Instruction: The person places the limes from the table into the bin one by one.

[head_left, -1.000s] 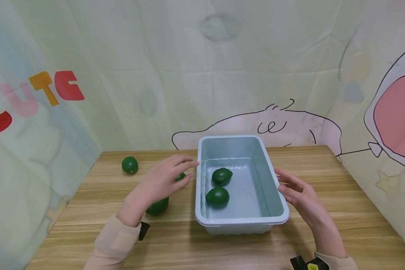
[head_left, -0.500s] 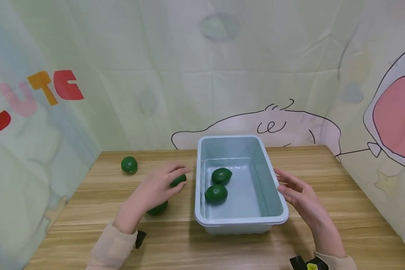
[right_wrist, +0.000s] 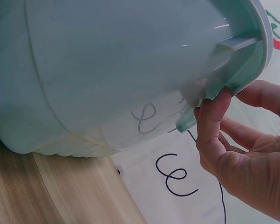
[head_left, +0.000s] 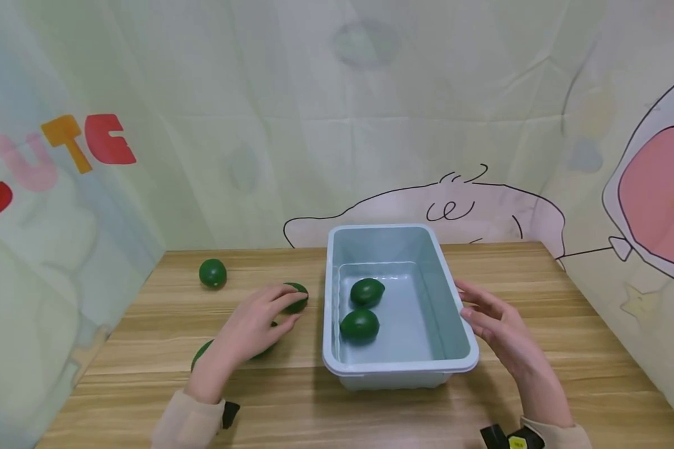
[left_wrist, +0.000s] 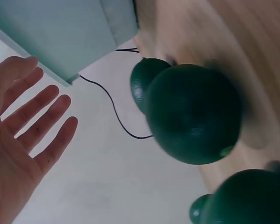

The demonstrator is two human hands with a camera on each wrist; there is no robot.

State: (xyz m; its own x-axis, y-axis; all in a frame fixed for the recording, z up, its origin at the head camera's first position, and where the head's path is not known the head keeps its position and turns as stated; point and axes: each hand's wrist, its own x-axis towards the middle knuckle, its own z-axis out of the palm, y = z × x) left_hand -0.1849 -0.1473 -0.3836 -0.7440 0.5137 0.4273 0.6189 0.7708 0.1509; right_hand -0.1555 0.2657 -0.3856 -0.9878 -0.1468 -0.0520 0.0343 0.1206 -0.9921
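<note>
Just left of the bin (head_left: 399,368), the closest green fruit (head_left: 297,305) lies on the table (head_left: 393,424), with the left hand (head_left: 249,324) over it, fingers spread and loosely extended, holding nothing. A second fruit (head_left: 268,350) and a third fruit (head_left: 200,353) lie farther left of the bin, partly hidden by that hand and wrist; a fourth fruit (head_left: 213,273) sits well left of the bin's far end. A back fruit (head_left: 367,292) and a front fruit (head_left: 359,325) rest inside the bin, near its left wall. The right hand (head_left: 500,321) holds the bin's right rim, fingers bent against the lip and thumb beside them. Each fruit looks firm, light and not very fragile, but the smooth, rounded skin probably rolls or slips easily, so pinching both sides at the widest middle seems best. The bin looks like light, stiff plastic, best steadied by its rim.
</note>
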